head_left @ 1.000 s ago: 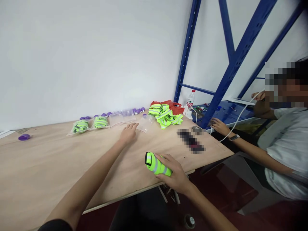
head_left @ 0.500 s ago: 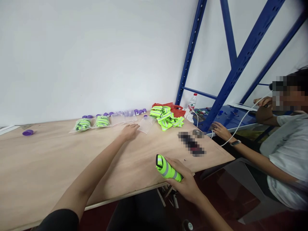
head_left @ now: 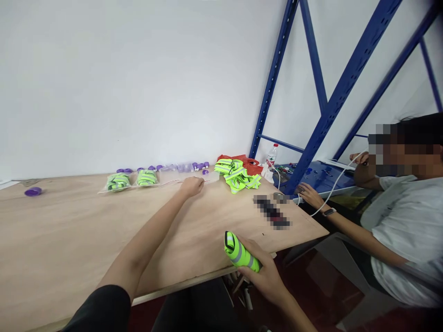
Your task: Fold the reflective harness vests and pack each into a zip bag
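My right hand is wrapped around a rolled reflective vest, neon green with grey bands and a dark edge, held above the table's front edge. Farther back, my left hand is closed in a pinch at the edge of a clear plastic bag lying near the wall. Two clear bags with folded neon green vests inside, one bag and another bag, lie left of that hand. To its right is a loose heap of neon green reflective vests.
Purple pieces line the wall, and a purple cup-like piece lies far left. Behind the heap is a red bag. A blue rack post and a water bottle stand right, beside a seated person.
My left hand has gone from fingers outstretched to a closed pinch at the bag's edge. My right hand still holds the rolled vest. The view has shifted slightly right.
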`<act>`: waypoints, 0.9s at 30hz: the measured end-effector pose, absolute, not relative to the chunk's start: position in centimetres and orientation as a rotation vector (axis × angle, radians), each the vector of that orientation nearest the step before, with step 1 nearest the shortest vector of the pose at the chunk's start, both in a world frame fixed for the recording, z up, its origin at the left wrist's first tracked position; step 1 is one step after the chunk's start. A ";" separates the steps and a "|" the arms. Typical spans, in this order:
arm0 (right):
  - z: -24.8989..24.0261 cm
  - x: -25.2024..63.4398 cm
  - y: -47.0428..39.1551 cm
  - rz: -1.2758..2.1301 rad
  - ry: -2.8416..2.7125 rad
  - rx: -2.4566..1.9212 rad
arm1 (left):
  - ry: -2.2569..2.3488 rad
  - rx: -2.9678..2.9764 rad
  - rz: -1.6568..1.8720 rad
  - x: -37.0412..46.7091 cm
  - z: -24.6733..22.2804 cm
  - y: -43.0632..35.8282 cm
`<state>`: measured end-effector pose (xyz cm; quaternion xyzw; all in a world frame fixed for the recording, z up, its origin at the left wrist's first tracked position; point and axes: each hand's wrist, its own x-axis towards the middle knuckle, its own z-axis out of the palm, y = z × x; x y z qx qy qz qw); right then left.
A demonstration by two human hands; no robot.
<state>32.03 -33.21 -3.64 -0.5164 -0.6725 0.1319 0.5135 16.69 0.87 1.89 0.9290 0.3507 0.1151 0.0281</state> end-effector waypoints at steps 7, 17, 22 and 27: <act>-3.4 32.3 -32.4 0.274 -1.605 -1.294 | 0.848 2.719 0.350 15.4 1.5 -5.0; -1.7 31.4 -30.1 -0.139 -1.932 -1.290 | 0.319 2.259 0.379 15.4 0.0 -11.9; -1.8 32.3 -29.7 -0.241 -2.066 -1.312 | 0.332 2.108 0.531 14.7 0.0 -13.6; -2.2 32.4 -30.1 -0.218 -1.939 -1.496 | 0.488 2.095 0.745 13.4 0.5 -14.8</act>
